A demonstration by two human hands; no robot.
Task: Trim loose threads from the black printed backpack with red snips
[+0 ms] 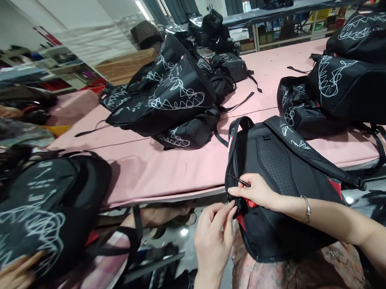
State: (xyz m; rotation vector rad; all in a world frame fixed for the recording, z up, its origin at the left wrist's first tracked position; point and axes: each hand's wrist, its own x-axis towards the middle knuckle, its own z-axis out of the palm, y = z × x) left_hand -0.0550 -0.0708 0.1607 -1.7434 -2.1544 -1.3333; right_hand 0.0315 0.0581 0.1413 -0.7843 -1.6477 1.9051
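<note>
Two hands work at one backpack [282,186] that lies back-panel up, its lower part on the person's lap and its top resting on the edge of the pink table [155,173]. Right hand [257,192] is closed in a pinch on a thin dark tool [239,180] — possibly a snip or a pick, too small to tell — with its tip laid against the bag's left seam. Left hand [216,237] has thumb and forefinger closed on the seam edge just below, beside the red trim [250,203].

Judgement on technique: the seam wants to be held taut between the two pinches, and the tool tip kept flat along the stitching rather than angled into the fabric, so that only loose thread is caught. Short, small movements suit the spot — the mesh padding sits just beside the tip.

Counts:
- backpack in hand: one
- pile of black printed bags [173,97] at table centre: at least three, overlap hides the exact number
- bags at right [347,85]: at least three
- blurred bag at left [42,208]: one
- bracelet [306,208] on the right wrist: one
</note>
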